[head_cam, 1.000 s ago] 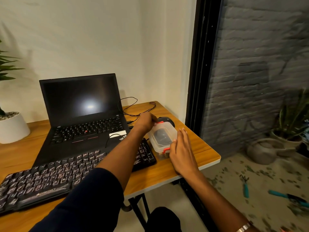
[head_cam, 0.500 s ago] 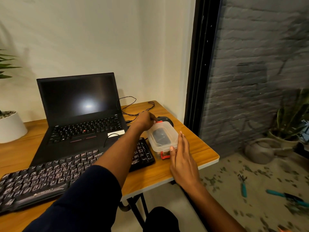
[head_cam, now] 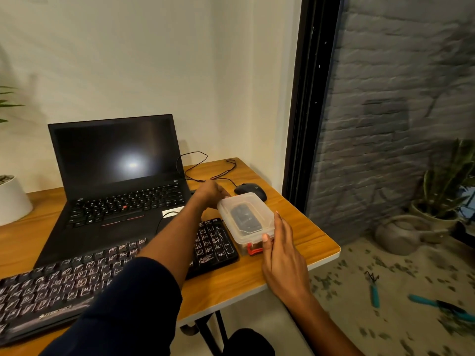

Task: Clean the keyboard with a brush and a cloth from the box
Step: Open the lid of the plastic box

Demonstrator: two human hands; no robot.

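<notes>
A clear plastic box (head_cam: 246, 217) with a closed lid and a red latch (head_cam: 254, 249) at its near end stands on the desk, right of the black external keyboard (head_cam: 77, 281). Something dark shows through the lid; brush and cloth cannot be made out. My left hand (head_cam: 210, 195) reaches across the keyboard and grips the box's far left corner with curled fingers. My right hand (head_cam: 281, 255) lies against the box's near right side, fingers straight, thumb on the lid corner above the latch.
An open black laptop (head_cam: 115, 176) sits behind the keyboard. A black mouse (head_cam: 250, 190) with a looping cable lies just beyond the box. A white plant pot (head_cam: 11, 199) stands at far left. The wooden desk's edge (head_cam: 323, 258) is close to the right of the box.
My left hand has slid from the box's far end to its far left corner, uncovering the mouse. My right hand has closed in on the near right corner.
</notes>
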